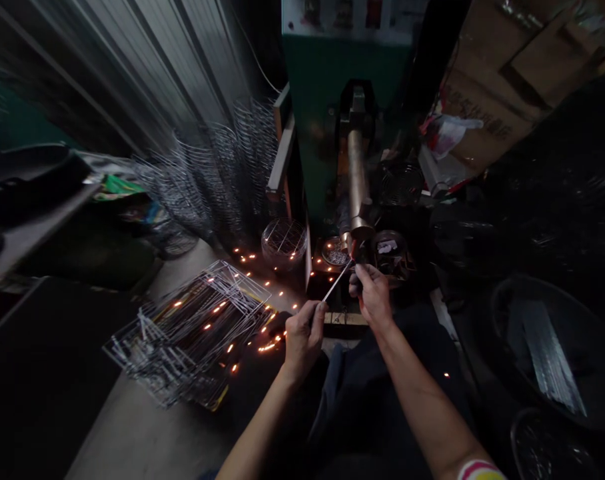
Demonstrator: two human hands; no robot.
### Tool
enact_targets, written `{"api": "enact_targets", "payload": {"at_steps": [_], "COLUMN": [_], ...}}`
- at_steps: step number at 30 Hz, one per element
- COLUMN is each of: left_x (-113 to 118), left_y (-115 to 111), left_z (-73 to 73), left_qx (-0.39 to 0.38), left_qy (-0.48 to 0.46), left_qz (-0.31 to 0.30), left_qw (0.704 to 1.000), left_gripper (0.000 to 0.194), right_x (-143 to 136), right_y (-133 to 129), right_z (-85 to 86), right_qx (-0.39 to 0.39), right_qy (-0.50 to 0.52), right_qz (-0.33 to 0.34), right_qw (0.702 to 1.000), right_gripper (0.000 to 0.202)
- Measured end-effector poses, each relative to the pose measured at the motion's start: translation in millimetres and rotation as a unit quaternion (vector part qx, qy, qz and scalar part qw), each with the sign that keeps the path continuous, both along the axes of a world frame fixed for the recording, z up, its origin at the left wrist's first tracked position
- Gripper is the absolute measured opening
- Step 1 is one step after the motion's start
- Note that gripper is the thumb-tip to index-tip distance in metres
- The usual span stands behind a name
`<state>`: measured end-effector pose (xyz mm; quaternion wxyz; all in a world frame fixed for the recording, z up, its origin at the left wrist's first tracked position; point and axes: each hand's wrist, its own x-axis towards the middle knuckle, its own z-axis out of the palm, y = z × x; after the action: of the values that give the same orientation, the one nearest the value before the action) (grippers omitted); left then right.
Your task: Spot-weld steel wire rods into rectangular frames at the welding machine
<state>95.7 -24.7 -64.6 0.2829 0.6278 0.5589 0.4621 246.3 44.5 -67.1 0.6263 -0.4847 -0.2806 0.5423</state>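
Thin metal rod (338, 281) is held between both hands, in front of the machine, just below the thick brass-coloured cylinder (356, 173). Long axis: slanted, run from the left hand (304, 333) up, forward and rightward to the right hand (375, 293). Near end is covered by the left fingers, which are clamped on it, thumb on top. Right fingers are drawn together at the far end and seem to be clamped there too; whether a small piece is also pinched cannot be told, view too dark.

Key relation: far end is placed right under the short metal tip (346, 241) below the cylinder, with a red glow seen at that spot; contact between rod and tip cannot be confirmed. Right hand is nearer to the glow, just beside it on the right; left hand is set lower and farther back, toward the body. Sparks (207, 327) are scattered mostly to the left, over the stacked wire frames (197, 333). Dish of small metal bits (335, 252) is set just beyond the rod's far end.
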Motion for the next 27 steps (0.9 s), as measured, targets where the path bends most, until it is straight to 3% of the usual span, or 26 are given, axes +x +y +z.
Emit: {"api": "enact_targets", "payload": {"at_steps": [8,21,27], "left_x": [-1.7,-11.5,-14.8], "left_y": [19.6,53.6,56.6], "left_z": [-2.8,11.9,14.6], "left_qx": [0.013,0.008,-0.011], "left_qy": [0.008,0.006,-0.002], "left_qz": [-0.035,-0.068,-0.079], "left_qw": [0.999,0.998,0.997], "left_gripper": [0.027,0.034,0.034], "right_x": [11.7,19.2,15.8], "right_y": [6.5,18.8,22.8], "right_z": [-0.1,-4.0,-4.8], "right_qx": [0.008,0.033,0.035], "right_qy": [-0.035,-0.038,-0.031], "right_qz": [-0.009,-0.011,0.005], "right_qw": [0.999,0.999,0.999], "right_gripper": [0.032,0.041,0.04]}}
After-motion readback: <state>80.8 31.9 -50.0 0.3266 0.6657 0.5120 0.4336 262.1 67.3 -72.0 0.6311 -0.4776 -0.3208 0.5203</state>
